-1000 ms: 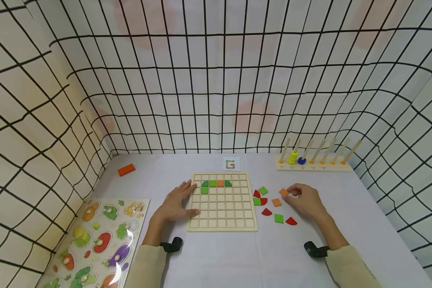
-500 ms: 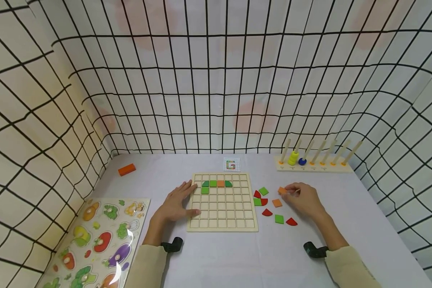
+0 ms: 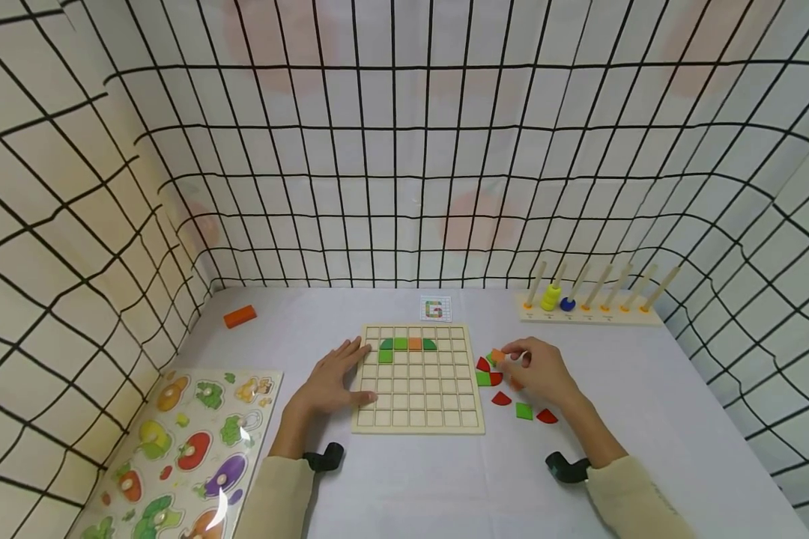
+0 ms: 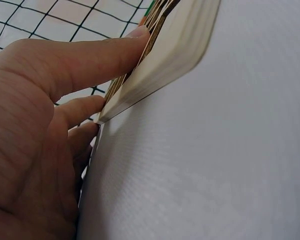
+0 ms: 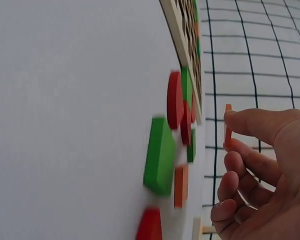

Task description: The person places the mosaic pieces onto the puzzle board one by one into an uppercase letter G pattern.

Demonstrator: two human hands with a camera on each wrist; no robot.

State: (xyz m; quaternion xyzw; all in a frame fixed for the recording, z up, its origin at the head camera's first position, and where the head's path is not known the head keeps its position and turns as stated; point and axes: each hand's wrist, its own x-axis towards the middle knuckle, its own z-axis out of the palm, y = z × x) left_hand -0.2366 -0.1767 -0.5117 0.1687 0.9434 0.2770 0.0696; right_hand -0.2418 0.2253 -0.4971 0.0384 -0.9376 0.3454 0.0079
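My left hand (image 3: 330, 380) lies at the left edge of a wooden grid board (image 3: 418, 404), fingers extended; in the left wrist view the thumb rests over the board's rim (image 4: 175, 55). On the board, a row has a dark green quarter-circle (image 3: 386, 344), a green square, an orange square (image 3: 414, 343) and another dark green quarter-circle; a green square (image 3: 386, 357) sits below the row's left end. Between thumb and index finger, my right hand (image 3: 541, 373) pinches an orange square tile (image 5: 228, 135), raised over loose red and green tiles beside the board.
Loose red quarter-circles (image 3: 501, 399) and green squares (image 3: 524, 411) lie right of the board. A pattern card (image 3: 436, 308) sits behind it. A peg stand (image 3: 589, 317) is at back right, an orange block (image 3: 240, 317) at back left, a vegetable puzzle (image 3: 202, 419) at front left.
My right hand has lifted the orange square tile from the table's right side and carried it left toward the board. The left hand stays at the board's edge.
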